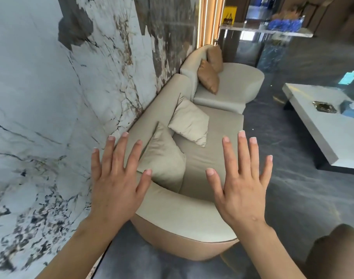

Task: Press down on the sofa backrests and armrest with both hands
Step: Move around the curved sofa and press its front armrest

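A beige sofa [214, 137] runs along the marble wall, away from me. Its rounded armrest [178, 214] curves across the near end, and its backrest [158, 105] follows the wall. My left hand [115, 178] is spread flat, palm down, over the corner where armrest meets backrest; whether it touches is unclear. My right hand [242, 178] hovers palm down with fingers apart above the armrest's right end and the seat. Neither hand holds anything. Two beige cushions [189, 121] lean on the backrest.
A marble wall [51, 97] stands close on the left. Two brown cushions [209, 74] lie on the far sofa section. A low white table [323, 133] with an ashtray and tissue box sits right. Grey carpet [283, 178] lies between.
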A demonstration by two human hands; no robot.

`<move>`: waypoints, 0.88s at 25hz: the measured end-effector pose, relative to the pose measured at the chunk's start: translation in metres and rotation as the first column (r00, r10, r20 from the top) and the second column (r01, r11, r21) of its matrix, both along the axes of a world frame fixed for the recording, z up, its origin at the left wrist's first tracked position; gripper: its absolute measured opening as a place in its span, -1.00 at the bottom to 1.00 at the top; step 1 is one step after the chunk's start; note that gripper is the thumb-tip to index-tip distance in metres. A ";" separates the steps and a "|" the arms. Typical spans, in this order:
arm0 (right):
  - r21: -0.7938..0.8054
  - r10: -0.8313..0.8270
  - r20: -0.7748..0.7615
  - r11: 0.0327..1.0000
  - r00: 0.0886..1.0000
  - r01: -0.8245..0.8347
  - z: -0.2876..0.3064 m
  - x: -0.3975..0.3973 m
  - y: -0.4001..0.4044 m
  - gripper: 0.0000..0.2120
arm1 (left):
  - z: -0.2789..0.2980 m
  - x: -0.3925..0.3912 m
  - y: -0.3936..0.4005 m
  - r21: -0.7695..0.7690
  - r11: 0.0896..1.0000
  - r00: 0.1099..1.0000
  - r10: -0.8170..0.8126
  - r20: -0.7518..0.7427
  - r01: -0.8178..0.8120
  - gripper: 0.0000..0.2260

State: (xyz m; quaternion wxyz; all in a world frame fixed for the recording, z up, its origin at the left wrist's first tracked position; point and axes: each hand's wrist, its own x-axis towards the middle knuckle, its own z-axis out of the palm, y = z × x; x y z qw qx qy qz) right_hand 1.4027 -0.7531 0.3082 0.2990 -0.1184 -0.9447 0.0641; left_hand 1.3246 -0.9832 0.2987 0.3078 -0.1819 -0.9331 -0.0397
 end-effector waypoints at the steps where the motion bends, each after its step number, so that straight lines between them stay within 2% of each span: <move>1: 0.004 -0.021 0.003 1.000 1.000 0.021 -0.002 -0.002 -0.011 -0.37 | -0.003 -0.005 -0.010 0.002 1.000 1.000 -0.016 0.018 0.016 -0.43; 8: 0.016 -0.192 0.075 0.981 0.979 0.191 -0.029 -0.020 -0.082 -0.38 | -0.040 -0.053 -0.067 -0.008 0.984 0.969 -0.174 0.178 0.178 -0.42; 13: 0.028 -0.275 0.164 0.961 0.947 0.274 -0.077 -0.018 -0.081 -0.38 | -0.093 -0.076 -0.061 0.025 0.962 0.926 -0.270 0.264 0.273 -0.41; 17: 0.036 -0.299 0.257 0.953 0.919 0.300 -0.155 -0.023 -0.068 -0.38 | -0.177 -0.090 -0.049 0.032 0.944 0.879 -0.317 0.356 0.327 -0.44; 22: 0.018 -0.265 0.402 0.959 0.876 0.282 -0.259 -0.032 -0.072 -0.37 | -0.275 -0.095 -0.046 -0.043 0.935 0.816 -0.286 0.502 0.353 -0.45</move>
